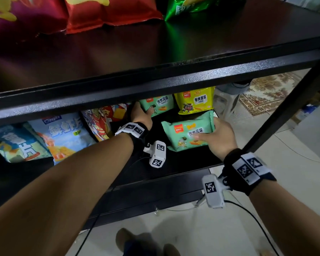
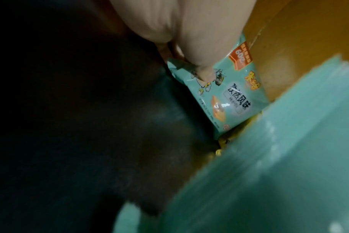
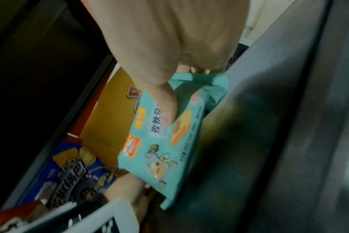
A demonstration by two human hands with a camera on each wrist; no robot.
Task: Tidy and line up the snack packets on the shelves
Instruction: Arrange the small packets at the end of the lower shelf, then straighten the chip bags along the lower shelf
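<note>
- My right hand (image 1: 218, 137) holds the front green packet (image 1: 187, 130) on the lower shelf (image 1: 183, 167): thumb (image 3: 165, 107) pressed on its printed face, fingers curled behind its right edge.
- This packet stands near the shelf's front right, tilted.
- My left hand (image 1: 141, 115) reaches further back and grips the rear green packet (image 1: 158, 105), thumb on its front and fingers tucked behind its left edge.
- The rear green packet stands upright at the back, just beside a yellow packet (image 1: 194, 100) on its right.
- To the left of my left hand: a red packet (image 1: 102, 122), then two blue packets (image 1: 63, 133), all leaning.
- On the upper shelf (image 1: 155, 52) lie a purple bag (image 1: 22, 15), a red bag (image 1: 111, 12) and a green bag (image 1: 198, 6).
- Both wrists carry marker-tagged camera bands (image 1: 248, 170).
</note>
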